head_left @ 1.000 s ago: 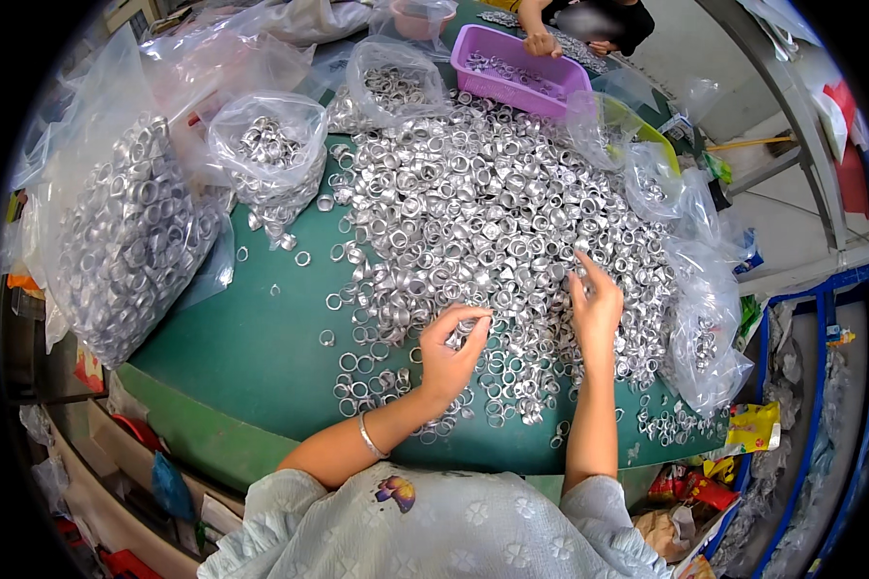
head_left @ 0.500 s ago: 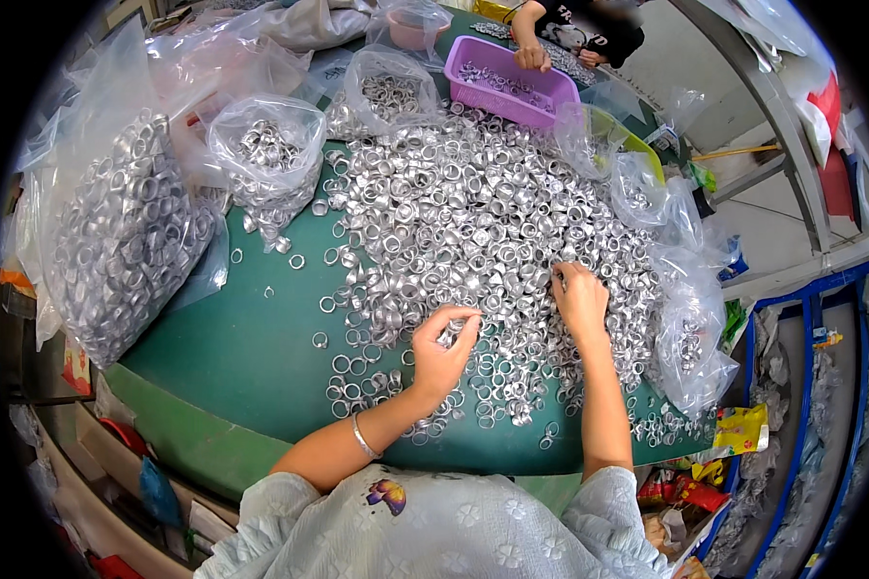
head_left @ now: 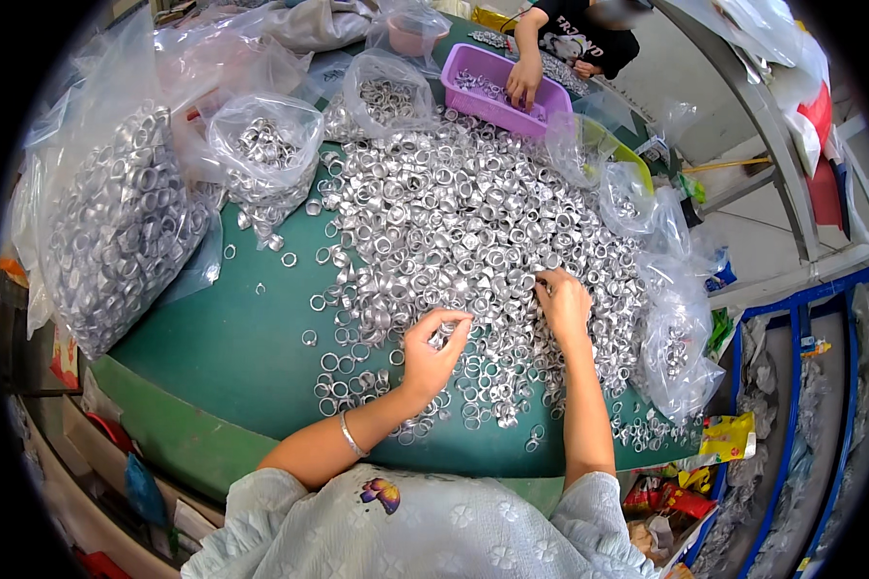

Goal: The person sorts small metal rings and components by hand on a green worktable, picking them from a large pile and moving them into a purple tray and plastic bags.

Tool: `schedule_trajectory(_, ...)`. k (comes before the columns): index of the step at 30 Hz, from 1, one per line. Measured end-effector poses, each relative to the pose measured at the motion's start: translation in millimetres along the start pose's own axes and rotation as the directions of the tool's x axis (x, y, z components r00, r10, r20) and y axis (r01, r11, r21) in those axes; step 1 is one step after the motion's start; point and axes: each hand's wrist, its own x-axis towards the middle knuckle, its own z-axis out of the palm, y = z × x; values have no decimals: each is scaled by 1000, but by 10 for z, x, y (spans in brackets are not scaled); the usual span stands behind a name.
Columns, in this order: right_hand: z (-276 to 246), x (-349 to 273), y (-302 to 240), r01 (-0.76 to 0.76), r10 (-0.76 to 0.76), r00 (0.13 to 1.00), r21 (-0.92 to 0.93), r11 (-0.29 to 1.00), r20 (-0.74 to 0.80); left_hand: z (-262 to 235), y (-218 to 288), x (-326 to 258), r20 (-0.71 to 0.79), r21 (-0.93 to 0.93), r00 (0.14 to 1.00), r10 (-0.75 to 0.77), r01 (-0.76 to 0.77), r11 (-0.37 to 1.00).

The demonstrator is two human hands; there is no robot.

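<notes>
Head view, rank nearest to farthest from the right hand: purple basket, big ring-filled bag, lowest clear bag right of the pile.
1. Lowest clear bag, right of the ring pile
2. Purple basket, at the pile's far edge
3. Big ring-filled bag, far left

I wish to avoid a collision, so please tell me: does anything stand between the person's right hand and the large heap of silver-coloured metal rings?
Nothing visible does. The bare right hand is directly at the heap of rings. A transparent plastic bag of rings lies to its right, off the path.
</notes>
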Motion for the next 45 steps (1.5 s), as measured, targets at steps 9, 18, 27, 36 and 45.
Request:
schedule_trajectory(9,59,26,30,-125,139,990,278,952,-31,10,-8,4,6,7,1000,24,-24,1000)
schedule_trajectory(18,-231,-485,-484,-424,66,877,832,-356,476,-3,16,-4,90,-5,995,43,-43,999)
schedule_trajectory(27,-111,-780,-780,-411,0,896,828,-383,445,-5,53,9,282,-1,947,153,-160,987)
schedule_trajectory(36,-42,-768,-821,-278,60,945,884,-375,322,0,2,7,289,1,953,85,-89,996)
schedule_trajectory(45,-149,-732,-888,-87,83,994,950,298,65,-12,-41,-5,286,49,952,110,-129,990)
